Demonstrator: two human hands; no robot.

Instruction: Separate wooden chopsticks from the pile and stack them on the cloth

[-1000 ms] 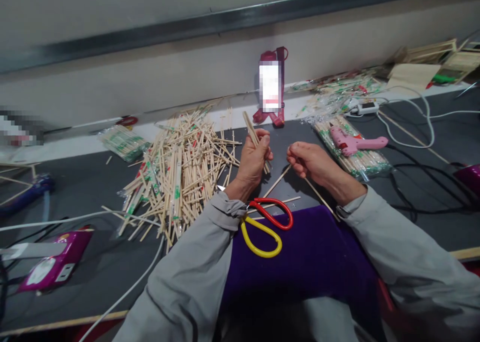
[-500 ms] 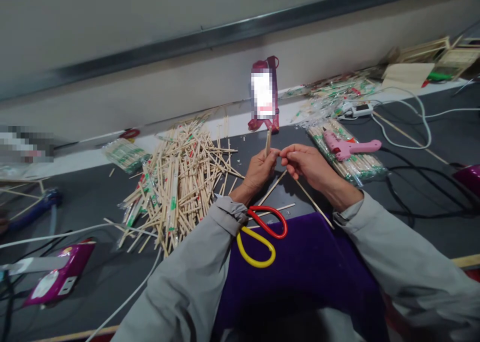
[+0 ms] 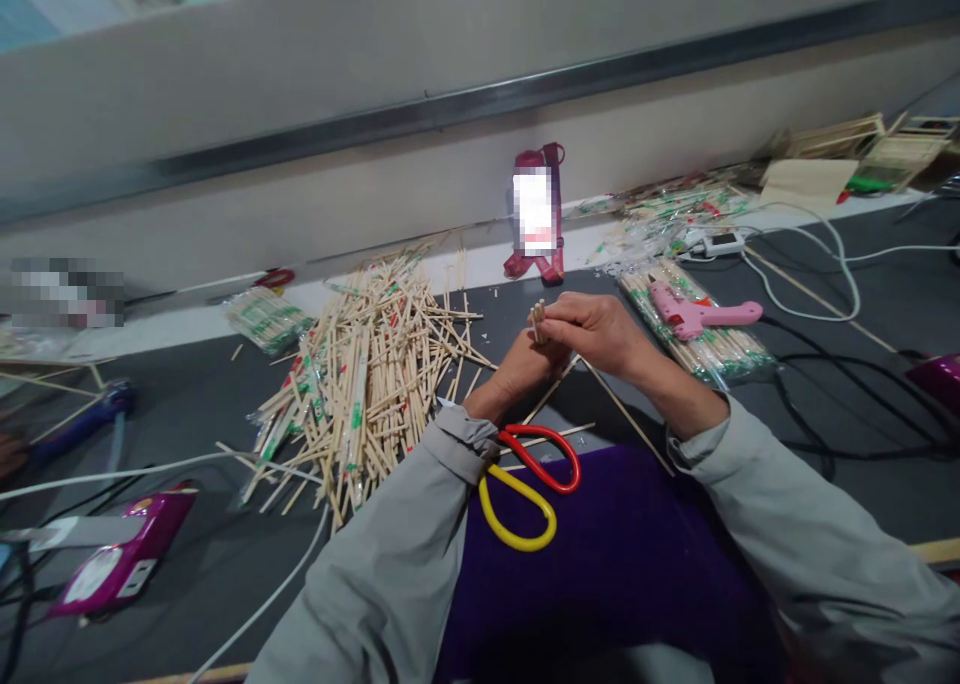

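Above the bench [image 3: 187, 399], just right of the heap of loose sticks [image 3: 379, 374], the left hand [image 3: 519, 367] has its fingers closed around a small bundle of wooden sticks [image 3: 538, 324]. The bundle's long axis looks foreshortened, its visible ends pointing up. The right hand [image 3: 600, 332] meets it from the right, fingers curled; I cannot tell whether they grip a stick. Farther right lies a pink glue gun [image 3: 701, 314].

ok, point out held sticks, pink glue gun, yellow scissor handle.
Held sticks [image 3: 538, 320], head view: on their visible ends.
Pink glue gun [image 3: 699, 315], head view: where grip meets body.
Yellow scissor handle [image 3: 521, 542], head view: loop's lower edge.
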